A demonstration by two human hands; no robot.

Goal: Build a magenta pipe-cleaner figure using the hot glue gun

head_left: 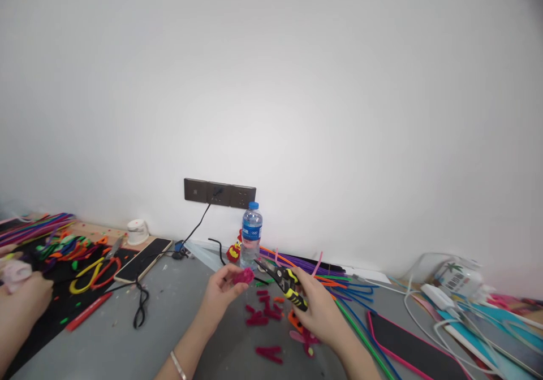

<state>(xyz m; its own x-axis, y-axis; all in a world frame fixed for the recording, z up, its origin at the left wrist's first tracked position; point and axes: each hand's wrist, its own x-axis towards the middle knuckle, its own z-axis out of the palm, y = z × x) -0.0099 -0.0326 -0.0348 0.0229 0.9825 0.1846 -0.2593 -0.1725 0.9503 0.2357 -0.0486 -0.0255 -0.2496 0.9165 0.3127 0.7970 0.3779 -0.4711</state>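
Note:
My left hand [223,288] pinches a small magenta fuzzy bundle [243,276], seemingly coiled pipe cleaner, between thumb and fingers. Black-and-yellow pliers [289,289] are gripped in my right hand [316,306]. Their dark jaws point up and left, close to the bundle but apart from it. Below the hands, short magenta pipe cleaner pieces [268,354] lie scattered on the grey table [178,329]. An orange and pink fuzzy figure [303,335] lies partly hidden beside my right wrist.
A water bottle [251,233] and a red-yellow figure [234,250] stand near the wall. Long pipe cleaners [354,323] and a pink-edged phone [411,346] lie right. Scissors [97,275], another phone [144,260] and a co-worker's hands [25,295] are left.

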